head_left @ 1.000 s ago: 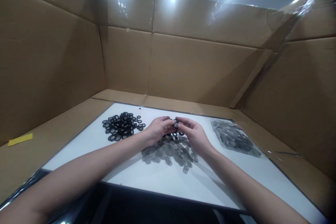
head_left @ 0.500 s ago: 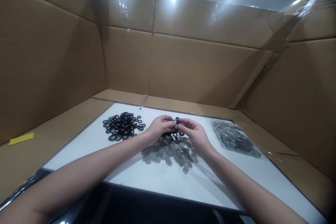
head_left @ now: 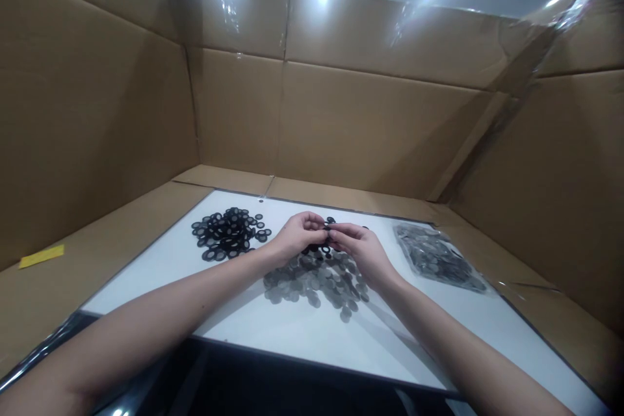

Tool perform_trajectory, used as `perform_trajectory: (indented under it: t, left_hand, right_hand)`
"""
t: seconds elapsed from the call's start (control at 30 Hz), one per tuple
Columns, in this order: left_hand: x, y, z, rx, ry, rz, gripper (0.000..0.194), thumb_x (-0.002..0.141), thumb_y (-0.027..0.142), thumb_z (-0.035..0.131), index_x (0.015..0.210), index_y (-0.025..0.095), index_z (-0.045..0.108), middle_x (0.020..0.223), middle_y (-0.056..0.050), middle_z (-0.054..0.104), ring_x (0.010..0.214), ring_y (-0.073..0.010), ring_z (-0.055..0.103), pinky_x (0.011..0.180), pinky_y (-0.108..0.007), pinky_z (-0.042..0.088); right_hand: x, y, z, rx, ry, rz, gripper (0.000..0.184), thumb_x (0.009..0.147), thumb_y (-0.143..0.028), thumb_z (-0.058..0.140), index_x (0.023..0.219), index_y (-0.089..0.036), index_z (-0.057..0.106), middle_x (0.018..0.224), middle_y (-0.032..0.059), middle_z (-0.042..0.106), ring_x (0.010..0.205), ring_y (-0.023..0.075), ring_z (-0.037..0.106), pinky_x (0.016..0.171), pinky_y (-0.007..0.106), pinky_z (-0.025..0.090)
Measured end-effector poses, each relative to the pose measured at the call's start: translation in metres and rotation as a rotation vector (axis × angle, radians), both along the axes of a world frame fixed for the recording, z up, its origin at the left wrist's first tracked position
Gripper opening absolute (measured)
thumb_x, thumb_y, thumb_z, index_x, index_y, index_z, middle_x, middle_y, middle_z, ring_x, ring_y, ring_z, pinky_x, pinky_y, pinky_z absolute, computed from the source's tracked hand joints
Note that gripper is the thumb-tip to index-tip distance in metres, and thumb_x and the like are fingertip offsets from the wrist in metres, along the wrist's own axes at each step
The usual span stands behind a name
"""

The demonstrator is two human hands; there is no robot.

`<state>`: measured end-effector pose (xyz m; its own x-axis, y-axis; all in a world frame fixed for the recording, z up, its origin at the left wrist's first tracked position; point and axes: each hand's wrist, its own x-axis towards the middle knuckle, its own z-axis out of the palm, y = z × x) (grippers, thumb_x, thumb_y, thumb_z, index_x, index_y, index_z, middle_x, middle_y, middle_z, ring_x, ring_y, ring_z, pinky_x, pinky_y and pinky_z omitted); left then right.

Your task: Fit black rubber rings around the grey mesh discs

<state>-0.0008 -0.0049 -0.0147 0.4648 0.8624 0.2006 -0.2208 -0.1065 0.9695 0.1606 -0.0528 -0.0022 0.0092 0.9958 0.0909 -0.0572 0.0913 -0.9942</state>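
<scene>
Head view: both hands are held together above a white board (head_left: 292,331) lined with corrugated cardboard walls (head_left: 341,130). A small dark ring (head_left: 327,231) is pinched at the meeting point of the two hands, just above the far edge of the grey pile; its exact form is too small to be resolved. The left hand (head_left: 299,235) is curled inward, with its fingertips (head_left: 322,227) narrowly closed on the ring. The right hand (head_left: 361,253) is angled toward it from the 3 o'clock side, with its fingertips (head_left: 338,229) likewise narrowly closed on the ring.

A pile of grey mesh discs (head_left: 316,279) is spread directly beneath the hands, at 6 o'clock. A few small black rings (head_left: 314,249) are lying on its far edge, at the hands' underside. A heap of black rubber rings (head_left: 227,234) is placed at 9 o'clock, well apart from the hands. A clear plastic bag (head_left: 433,257) filled with grey discs is lying at 3 o'clock, near the board's far right corner. A yellow strip (head_left: 41,256) is seen on the cardboard floor at 9 o'clock, beyond the board's left edge.
</scene>
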Motion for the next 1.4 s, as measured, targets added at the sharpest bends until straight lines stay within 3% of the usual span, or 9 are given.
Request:
perform_trajectory:
  t: [0.2,0.43,0.7,0.9,1.17,1.4]
  left_hand:
    - [0.001,-0.001,0.001,-0.174,-0.073,-0.048,0.040,0.064,0.025,0.076,0.095,0.013,0.054,0.092,-0.009,0.064,0.080,-0.0147,0.064,0.083,-0.032,0.049]
    - [0.001,-0.002,0.006,-0.161,-0.069,-0.064,0.036,0.064,0.022,0.075,0.091,0.012,0.053,0.084,-0.007,0.064,0.076,-0.0174,0.065,0.082,-0.036,0.051]
    - [0.001,-0.005,0.008,-0.194,-0.076,-0.115,0.026,0.066,0.024,0.073,0.082,0.010,0.056,0.082,-0.009,0.064,0.080,-0.0191,0.066,0.087,-0.037,0.050]
    - [0.002,0.001,0.003,-0.184,-0.072,-0.086,0.039,0.063,0.024,0.076,0.093,0.013,0.053,0.090,-0.009,0.065,0.081,-0.0182,0.066,0.084,-0.034,0.050]
    - [-0.001,0.008,0.001,-0.210,-0.016,-0.096,0.044,0.059,0.024,0.079,0.093,0.012,0.054,0.079,-0.006,0.065,0.072,-0.0149,0.065,0.079,-0.032,0.052]
    - [-0.002,0.004,0.009,-0.216,0.052,-0.162,0.031,0.061,0.027,0.076,0.082,0.011,0.060,0.082,-0.009,0.066,0.083,-0.0213,0.065,0.079,-0.033,0.051]
  right_hand:
    - [0.002,0.002,-0.002,-0.006,0.026,0.018,0.032,0.065,-0.033,0.074,0.092,-0.017,0.070,0.088,0.0067,0.069,0.077,0.0173,0.063,0.079,0.033,0.048]
    - [0.003,0.001,0.003,-0.120,0.148,0.060,0.029,0.059,-0.026,0.077,0.086,-0.017,0.070,0.081,0.0052,0.069,0.073,0.0159,0.063,0.076,0.030,0.048]
    - [0.002,0.001,0.002,-0.057,0.114,0.061,0.031,0.060,-0.028,0.076,0.088,-0.016,0.070,0.084,0.0063,0.069,0.072,0.0163,0.062,0.074,0.031,0.047]
    - [0.004,0.001,0.002,0.020,-0.012,0.025,0.032,0.065,-0.032,0.072,0.091,-0.014,0.069,0.086,0.0080,0.069,0.073,0.0165,0.061,0.074,0.031,0.046]
    - [0.002,0.000,0.004,0.039,-0.065,0.012,0.032,0.063,-0.032,0.072,0.090,-0.016,0.070,0.085,0.0067,0.070,0.072,0.0168,0.061,0.073,0.032,0.046]
    - [0.001,-0.002,0.009,0.059,-0.108,0.055,0.033,0.064,-0.034,0.071,0.092,-0.016,0.070,0.086,0.0070,0.070,0.074,0.0175,0.060,0.073,0.032,0.046]
